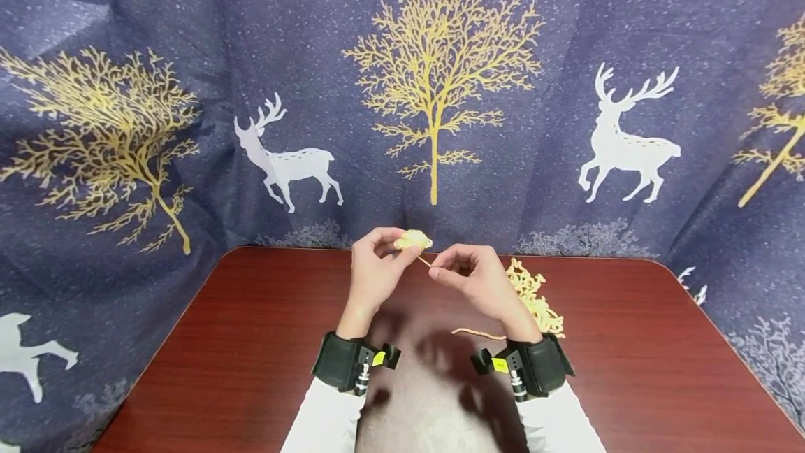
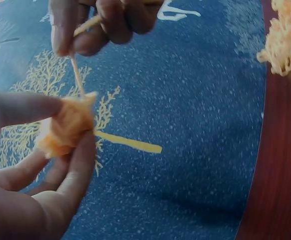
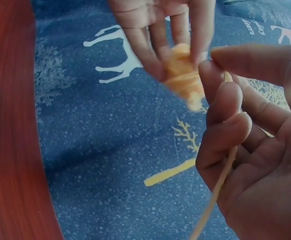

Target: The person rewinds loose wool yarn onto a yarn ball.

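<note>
A small wound ball of pale yellow yarn (image 1: pixel 414 238) is pinched between the thumb and fingers of my left hand (image 1: pixel 375 272), raised above the far part of the table. From the ball a short strand (image 2: pixel 77 75) runs straight to my right hand (image 1: pixel 483 281), whose thumb and curled fingers pinch it. In the right wrist view the yarn tail (image 3: pixel 213 200) passes under the right fingers and hangs down past the palm. Both hands are close together, a short length of yarn between them.
A loose, tangled heap of the same yarn (image 1: pixel 534 299) lies on the dark red table (image 1: pixel 264 348), partly behind my right wrist. One yarn end (image 1: pixel 478 333) stretches leftward from there. Behind the table hangs a blue cloth (image 1: pixel 465 222) with deer and trees.
</note>
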`<action>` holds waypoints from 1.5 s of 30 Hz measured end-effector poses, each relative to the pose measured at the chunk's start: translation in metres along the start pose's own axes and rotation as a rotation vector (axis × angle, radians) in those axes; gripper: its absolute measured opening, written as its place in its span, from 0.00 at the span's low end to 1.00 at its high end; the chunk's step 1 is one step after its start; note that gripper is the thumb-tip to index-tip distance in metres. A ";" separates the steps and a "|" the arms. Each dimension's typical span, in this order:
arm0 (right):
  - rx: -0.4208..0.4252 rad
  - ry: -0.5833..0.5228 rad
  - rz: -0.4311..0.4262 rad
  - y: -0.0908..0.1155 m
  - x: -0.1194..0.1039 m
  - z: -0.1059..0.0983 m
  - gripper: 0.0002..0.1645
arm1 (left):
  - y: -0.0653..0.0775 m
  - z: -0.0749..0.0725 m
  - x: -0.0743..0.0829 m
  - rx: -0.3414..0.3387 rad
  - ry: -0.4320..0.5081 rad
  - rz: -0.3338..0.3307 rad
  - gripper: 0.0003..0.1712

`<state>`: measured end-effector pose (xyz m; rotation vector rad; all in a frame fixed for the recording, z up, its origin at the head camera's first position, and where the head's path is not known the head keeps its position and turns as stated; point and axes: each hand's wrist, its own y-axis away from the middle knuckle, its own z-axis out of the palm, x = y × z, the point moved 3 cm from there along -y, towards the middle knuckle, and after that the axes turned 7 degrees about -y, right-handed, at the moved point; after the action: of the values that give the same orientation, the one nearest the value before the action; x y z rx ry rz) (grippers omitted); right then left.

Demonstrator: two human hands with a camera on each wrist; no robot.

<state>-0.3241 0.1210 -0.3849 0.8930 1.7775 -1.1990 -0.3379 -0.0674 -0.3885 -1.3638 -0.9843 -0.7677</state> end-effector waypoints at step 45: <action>-0.003 -0.009 0.072 0.001 0.004 -0.008 0.04 | 0.004 0.000 0.019 -0.120 0.686 -0.045 0.18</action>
<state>-0.3270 0.1296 -0.3871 0.9405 1.7252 -1.1525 -0.3267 -0.0652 -0.3729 -1.0562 -0.4297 -1.2356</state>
